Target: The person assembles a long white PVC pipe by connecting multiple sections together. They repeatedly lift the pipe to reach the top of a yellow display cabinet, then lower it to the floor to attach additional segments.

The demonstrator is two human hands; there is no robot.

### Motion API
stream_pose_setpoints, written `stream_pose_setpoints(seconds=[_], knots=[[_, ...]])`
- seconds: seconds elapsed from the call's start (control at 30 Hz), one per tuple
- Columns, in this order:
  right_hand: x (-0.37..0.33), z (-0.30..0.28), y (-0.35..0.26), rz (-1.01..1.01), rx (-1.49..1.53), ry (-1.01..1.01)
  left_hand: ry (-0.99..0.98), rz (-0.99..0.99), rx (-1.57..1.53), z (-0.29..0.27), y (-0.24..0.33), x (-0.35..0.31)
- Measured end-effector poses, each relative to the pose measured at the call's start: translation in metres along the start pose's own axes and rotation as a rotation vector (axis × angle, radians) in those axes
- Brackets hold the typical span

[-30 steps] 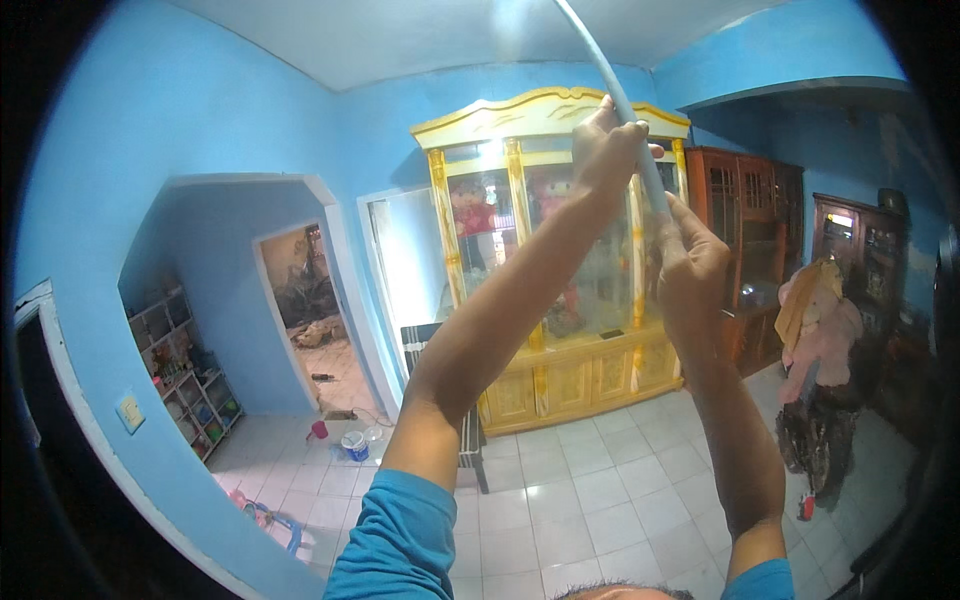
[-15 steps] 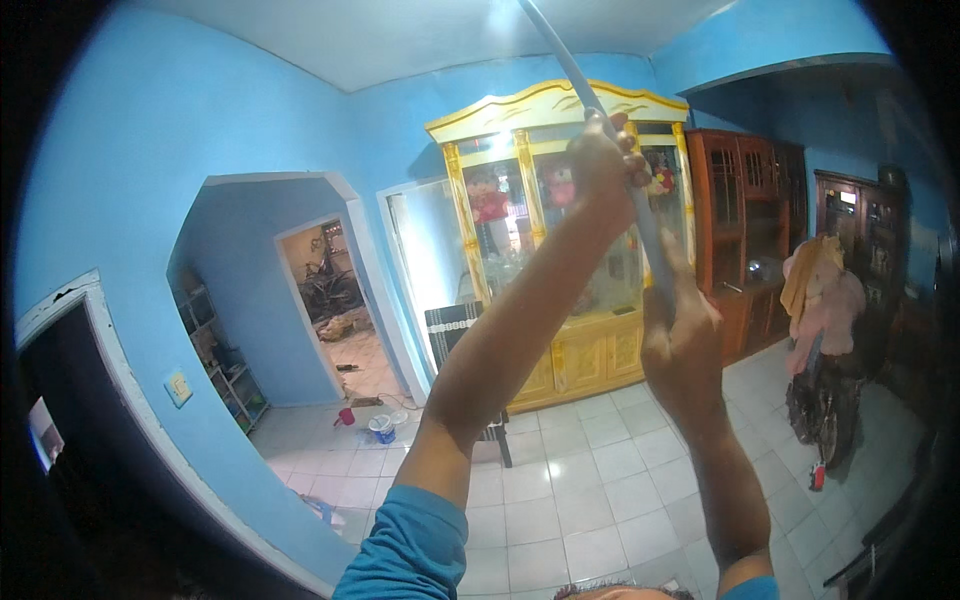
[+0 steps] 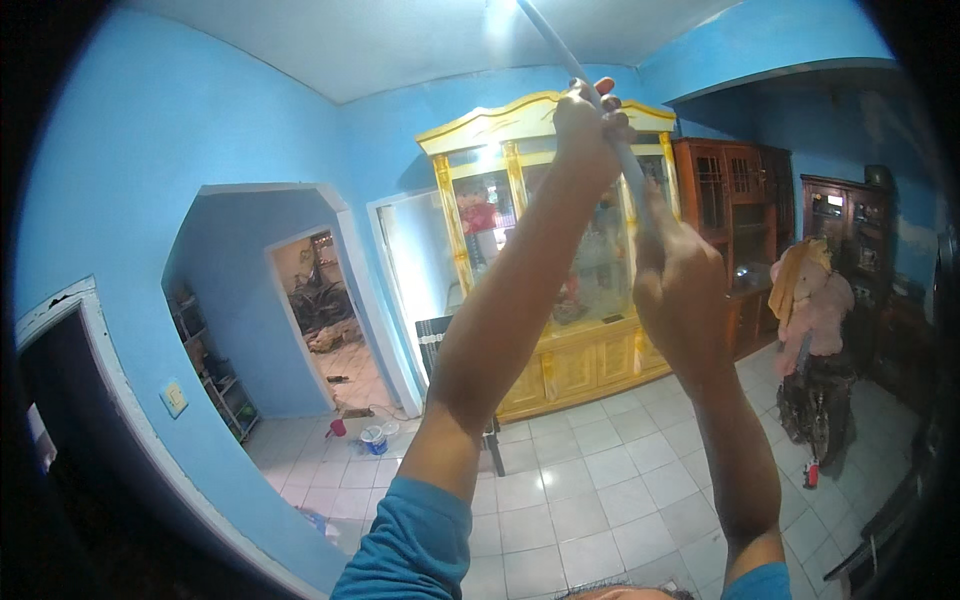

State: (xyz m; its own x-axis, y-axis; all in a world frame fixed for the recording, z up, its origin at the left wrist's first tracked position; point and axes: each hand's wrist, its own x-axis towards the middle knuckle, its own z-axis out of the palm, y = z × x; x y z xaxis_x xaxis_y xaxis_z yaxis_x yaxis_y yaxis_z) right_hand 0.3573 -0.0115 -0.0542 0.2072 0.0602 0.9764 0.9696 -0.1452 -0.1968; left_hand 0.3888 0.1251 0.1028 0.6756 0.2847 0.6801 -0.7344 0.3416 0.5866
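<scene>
Both my arms reach up in front of me, holding a long grey-white pole [image 3: 553, 40] that slants up and left toward the ceiling. My left hand [image 3: 592, 125] is wrapped around the pole higher up. Lower down, my right hand [image 3: 680, 265] grips the same pole near its lower end, the index finger stretched along it. The pole's upper end runs out of the picture at the top, beside a bright glare on the ceiling [image 3: 420, 50], so what it touches is hidden.
Ahead stands a yellow-and-white glass display cabinet [image 3: 575, 365], with a brown wooden cabinet [image 3: 705, 190] to its right. A motorbike draped with pink cloth [image 3: 815, 320] is at right. A bucket [image 3: 374, 440] and red dipper [image 3: 337, 428] sit on the tiled floor [image 3: 570, 510]. A chair [image 3: 432, 335] is partly hidden behind my left arm.
My right hand has risen along with the pole's lower part, closer to my left hand. My left hand has shifted slightly up and left. The view has tilted a little.
</scene>
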Motion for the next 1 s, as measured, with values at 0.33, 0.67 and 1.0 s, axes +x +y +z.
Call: stream_pose_setpoints(seconds=[0.33, 0.67, 1.0], knots=[[-0.01, 0.004, -0.008, -0.027, -0.269, 0.099, -0.164, -0.05, -0.14, -0.002, 0.001, 0.009], [0.018, -0.008, -0.006, -0.032, -0.216, 0.171, -0.145, -0.079, -0.206, 0.017, 0.011, 0.027], [-0.031, -0.09, -0.04, 0.02, -0.242, 0.16, -0.174, -0.006, -0.183, 0.089, -0.009, -0.052]])
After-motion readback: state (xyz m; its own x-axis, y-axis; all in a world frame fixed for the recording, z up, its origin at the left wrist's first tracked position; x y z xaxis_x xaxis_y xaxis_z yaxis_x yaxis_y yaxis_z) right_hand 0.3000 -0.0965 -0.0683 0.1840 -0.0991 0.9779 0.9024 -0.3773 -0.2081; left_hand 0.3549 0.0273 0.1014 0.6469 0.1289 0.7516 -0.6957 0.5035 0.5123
